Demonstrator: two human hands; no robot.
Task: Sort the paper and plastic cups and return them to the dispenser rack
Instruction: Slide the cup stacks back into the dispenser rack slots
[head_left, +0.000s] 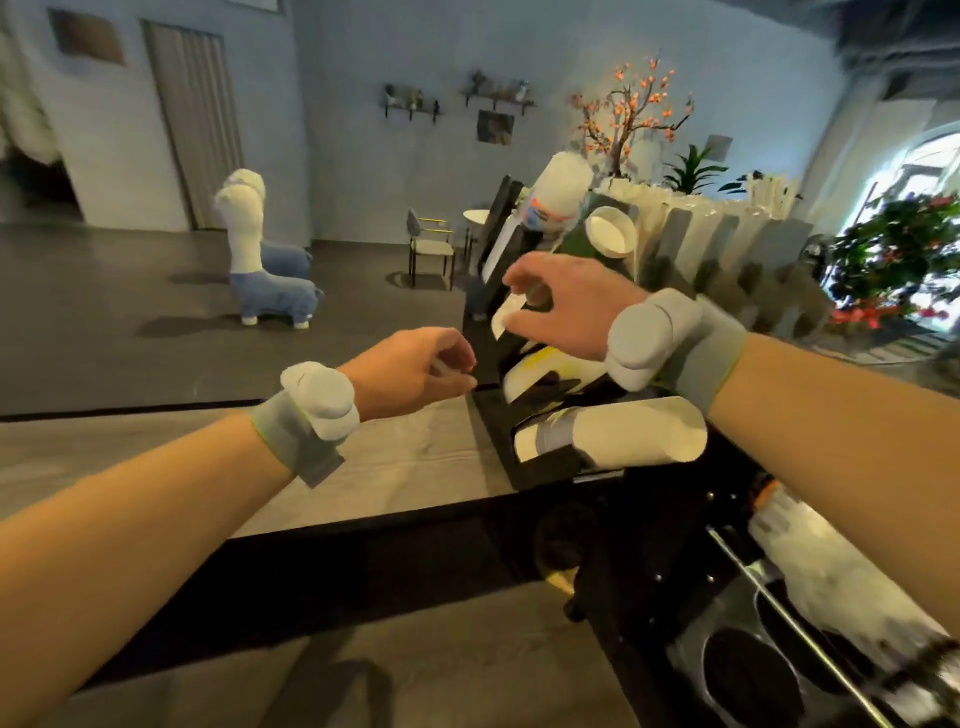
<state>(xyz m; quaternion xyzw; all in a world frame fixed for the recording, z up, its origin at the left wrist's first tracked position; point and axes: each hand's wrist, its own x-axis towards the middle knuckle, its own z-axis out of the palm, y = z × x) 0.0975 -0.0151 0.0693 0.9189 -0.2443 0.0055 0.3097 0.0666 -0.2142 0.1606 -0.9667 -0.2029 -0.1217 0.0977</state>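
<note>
Cup stacks (613, 431) lie in the rack (485, 348) (on the counter (405, 462)), chair (431, 248) behind.

The dispenser rack (485, 358) at centre is black. The cup stack (639, 431) in its lower slot is white with a grey band. The cup (540, 371) above it is white with yellow and black marks. The top stack (563, 182) is white with a blue and orange band. The wristbands (291, 441) are grey, edged in green, with white pods. The counter (405, 457) is pale wood grain. At left, the llama figures (260, 280) are white and blue.
</note>
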